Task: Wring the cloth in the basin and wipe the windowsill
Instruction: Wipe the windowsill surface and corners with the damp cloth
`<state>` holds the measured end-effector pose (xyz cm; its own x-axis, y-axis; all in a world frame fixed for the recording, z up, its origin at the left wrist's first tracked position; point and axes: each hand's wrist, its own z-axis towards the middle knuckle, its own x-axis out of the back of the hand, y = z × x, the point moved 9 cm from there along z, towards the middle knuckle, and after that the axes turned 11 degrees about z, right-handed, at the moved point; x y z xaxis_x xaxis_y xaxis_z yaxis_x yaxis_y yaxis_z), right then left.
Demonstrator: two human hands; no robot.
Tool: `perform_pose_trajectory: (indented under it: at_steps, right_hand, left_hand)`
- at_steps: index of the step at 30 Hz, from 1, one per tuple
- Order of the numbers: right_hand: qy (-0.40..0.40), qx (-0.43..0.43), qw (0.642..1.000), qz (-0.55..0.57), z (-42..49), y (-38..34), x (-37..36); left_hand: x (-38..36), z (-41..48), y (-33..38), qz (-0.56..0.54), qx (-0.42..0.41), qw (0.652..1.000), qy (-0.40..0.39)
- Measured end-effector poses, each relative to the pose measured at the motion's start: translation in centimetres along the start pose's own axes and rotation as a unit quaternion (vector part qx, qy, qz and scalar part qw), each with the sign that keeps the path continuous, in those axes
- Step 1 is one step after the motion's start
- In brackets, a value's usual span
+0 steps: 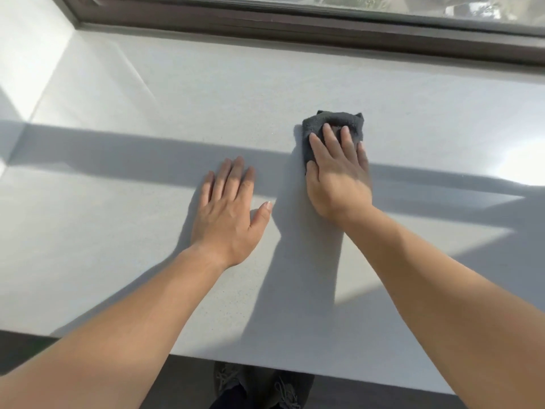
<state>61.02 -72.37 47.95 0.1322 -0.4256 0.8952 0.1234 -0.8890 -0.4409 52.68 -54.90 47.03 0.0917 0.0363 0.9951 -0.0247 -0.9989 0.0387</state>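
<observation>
Pressing hand: the right hand (339, 178) lies palm down on the dark grey cloth (333, 122). Its fingers are nearly straight and spread over the top, and its thumb lies against the cloth's left edge. It presses flat and does not clasp.
Cloth: folded into a small thick pad, flat on the windowsill (147, 261), roughly midway between the front edge and the window frame (295, 28). Its far end shows past the fingertips, with two corners poking up.
Left hand: the left hand (228, 214) rests flat on the bare sill with straight fingers close together and the thumb out towards the right hand. It holds nothing, lies just beside the right hand and nearer the front edge, and is clear of the cloth.
Forearms: both are bare and reach in over the sill's front edge.
Windowsill: pale, wide and faintly speckled. A broad band of shadow crosses it under the fingers of both hands, with sunlit patches before and behind.
Window frame: dark brown, running along the sill's far edge, with glass (413, 2) above it showing blurred greenery.
Side wall: a white reveal (23, 39) meets the sill at the far-left corner.
Below: dark laced shoes (230, 379) stand on a dark floor (17, 349) under the front edge.
</observation>
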Motion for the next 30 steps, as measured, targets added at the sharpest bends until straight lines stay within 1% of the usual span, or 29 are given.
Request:
perform_pose_trajectory:
  at_steps: [1, 2, 3, 4, 5, 6, 8, 10, 11, 12, 15, 16, 17, 18, 20, 22, 23, 24, 25, 27, 28, 29, 30]
  right_hand:
    - [-0.029, 0.065, 0.997, -0.008, -0.4, -1.8, -1.0]
    - [-0.054, 0.112, 0.992, -0.019, -0.7, -2.7, -1.5]
    - [-0.071, 0.137, 0.988, -0.024, -0.5, -2.6, -1.5]
    - [-0.076, 0.141, 0.987, -0.027, 0.2, -1.9, -1.1]
    - [-0.068, 0.125, 0.989, -0.029, 1.2, -0.7, -0.5]
    - [-0.049, 0.089, 0.994, -0.028, 2.3, 1.0, 0.3]
    - [0.011, -0.021, 1.000, -0.004, 4.8, 4.2, 2.2]
    - [0.054, -0.106, 0.993, 0.016, 6.6, 4.9, 2.6]
    - [0.058, -0.114, 0.992, 0.018, 7.2, 4.1, 2.1]
    - [0.051, -0.090, 0.995, 0.015, 7.5, 2.6, 1.4]
    - [-0.023, 0.075, 0.997, -0.005, 7.4, -1.3, -0.4]
    - [-0.045, 0.106, 0.993, -0.012, 7.5, -1.1, -0.2]
    - [-0.056, 0.109, 0.992, -0.020, 8.3, 0.0, 0.4]
    - [-0.054, 0.085, 0.994, -0.027, 9.4, 1.8, 1.2]
    - [-0.022, -0.017, 0.999, -0.024, 11.9, 5.6, 3.1]
    - [0.024, -0.108, 0.994, -0.014, 14.0, 7.2, 4.1]
    - [0.038, -0.129, 0.991, -0.010, 14.8, 6.6, 3.8]
    - [0.044, -0.130, 0.991, -0.007, 15.4, 5.3, 3.2]
    - [0.039, -0.103, 0.994, -0.007, 15.8, 3.3, 2.2]
    - [-0.002, 0.009, 1.000, -0.021, 15.9, -1.1, -0.2]
    - [-0.031, 0.062, 0.997, -0.028, 15.7, -2.5, -1.1]
    - [-0.053, 0.098, 0.993, -0.029, 15.6, -3.0, -1.4]
    - [-0.063, 0.114, 0.991, -0.029, 15.8, -2.5, -1.1]
  left_hand:
    - [0.2, 0.1, 0.0, -0.012, 0.006, 1.000, 0.001]
    - [0.4, 0.2, -0.1, -0.025, 0.013, 1.000, 0.004]
    - [0.7, 0.5, -0.1, -0.035, 0.019, 0.999, 0.011]
    - [1.1, 0.7, -0.2, -0.039, 0.025, 0.999, 0.022]
    - [1.5, 1.2, -0.2, -0.040, 0.033, 0.998, 0.035]
    - [1.8, 1.8, -0.4, -0.043, 0.041, 0.997, 0.043]
    - [1.8, 3.6, -0.7, -0.055, 0.047, 0.997, 0.037]
    - [1.4, 6.2, -0.7, -0.058, 0.033, 0.997, 0.035]
    - [1.3, 7.6, -0.5, -0.056, 0.018, 0.997, 0.040]
    - [1.3, 8.9, -0.2, -0.056, 0.006, 0.997, 0.043]
    - [1.3, 12.0, 0.1, -0.066, 0.008, 0.997, 0.043]
    - [1.2, 12.4, 0.0, -0.058, 0.012, 0.997, 0.044]
    - [1.1, 12.6, 0.0, -0.045, 0.012, 0.998, 0.047]
    - [1.0, 12.6, 0.0, -0.034, 0.011, 0.998, 0.051]
    - [1.0, 12.5, 0.1, -0.032, 0.008, 0.998, 0.055]
    - [1.1, 12.7, 0.1, -0.036, 0.006, 0.998, 0.056]
    - [1.0, 12.8, 0.1, -0.037, 0.004, 0.998, 0.054]
    - [1.0, 12.9, 0.2, -0.037, 0.003, 0.998, 0.050]
    - [0.9, 12.9, 0.2, -0.035, 0.002, 0.998, 0.048]
    - [0.9, 12.9, 0.3, -0.027, 0.000, 0.998, 0.050]
    - [0.9, 13.0, 0.3, -0.024, -0.001, 0.998, 0.051]
    - [0.8, 13.0, 0.3, -0.024, -0.001, 0.998, 0.051]
    - [0.8, 13.1, 0.3, -0.027, -0.002, 0.998, 0.049]
